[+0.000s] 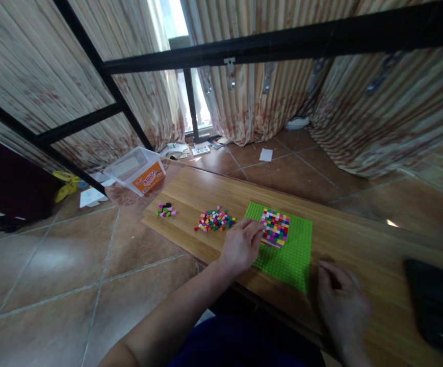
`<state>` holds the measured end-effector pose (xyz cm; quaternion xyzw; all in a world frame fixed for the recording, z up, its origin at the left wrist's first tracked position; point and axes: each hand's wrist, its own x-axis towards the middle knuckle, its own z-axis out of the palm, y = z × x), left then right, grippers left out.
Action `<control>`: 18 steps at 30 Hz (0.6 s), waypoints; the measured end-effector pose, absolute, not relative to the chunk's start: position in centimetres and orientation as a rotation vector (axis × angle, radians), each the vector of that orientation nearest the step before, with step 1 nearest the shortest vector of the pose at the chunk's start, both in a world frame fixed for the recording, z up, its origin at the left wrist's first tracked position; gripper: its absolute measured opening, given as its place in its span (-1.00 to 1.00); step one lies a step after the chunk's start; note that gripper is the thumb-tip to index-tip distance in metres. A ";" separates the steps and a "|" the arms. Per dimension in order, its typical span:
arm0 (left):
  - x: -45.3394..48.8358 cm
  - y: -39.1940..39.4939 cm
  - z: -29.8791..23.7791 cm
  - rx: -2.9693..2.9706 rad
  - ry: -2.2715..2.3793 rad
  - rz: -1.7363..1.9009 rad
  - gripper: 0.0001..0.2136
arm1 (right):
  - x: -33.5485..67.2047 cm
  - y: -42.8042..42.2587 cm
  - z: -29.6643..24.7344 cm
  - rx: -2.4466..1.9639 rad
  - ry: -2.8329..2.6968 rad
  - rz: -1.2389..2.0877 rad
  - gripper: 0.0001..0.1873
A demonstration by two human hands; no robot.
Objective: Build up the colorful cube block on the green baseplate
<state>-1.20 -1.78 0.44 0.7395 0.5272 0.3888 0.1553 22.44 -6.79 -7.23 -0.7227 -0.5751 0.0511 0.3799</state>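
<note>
My left hand (242, 244) is over the left part of the green baseplate (297, 255), thumb and fingers pinched together at the left edge of a multicoloured patch of small toy bricks (277, 227). Whatever sits in that pinch is too small to make out. To the right of the baseplate, my right hand (341, 298) rests on the wooden table, its fingers curled in loosely and nothing visible in them. A heap of loose coloured bricks (215, 219) lies left of the baseplate, close to my left hand.
Farther left on the table (183, 188) is a smaller pile of pink, green and black bricks (165, 209). A clear plastic box (137, 171) with an orange label stands at the far left end. A black object (437, 300) lies at the right. Black metal bars (267, 48) cross above.
</note>
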 end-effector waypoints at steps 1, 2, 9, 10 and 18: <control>-1.1 -1.7 0.3 2.135 1.504 1.108 -0.83 | 22.4 -6.8 -7.2 -1.842 -1.472 0.129 -0.57; -0.9 -1.6 0.1 2.153 1.501 1.093 -0.83 | 22.4 -6.8 -7.2 -1.837 -1.474 0.127 -0.57; -0.5 -1.4 -0.5 2.219 1.591 0.985 -0.84 | 22.4 -6.8 -7.2 -1.832 -1.460 0.142 -0.60; -0.5 -1.4 -0.5 2.213 1.617 0.971 -0.84 | 22.4 -6.8 -7.2 -1.831 -1.462 0.140 -0.60; -0.2 -1.4 -0.4 2.142 1.706 0.893 -0.83 | 22.4 -6.8 -7.2 -1.827 -1.475 0.109 -0.60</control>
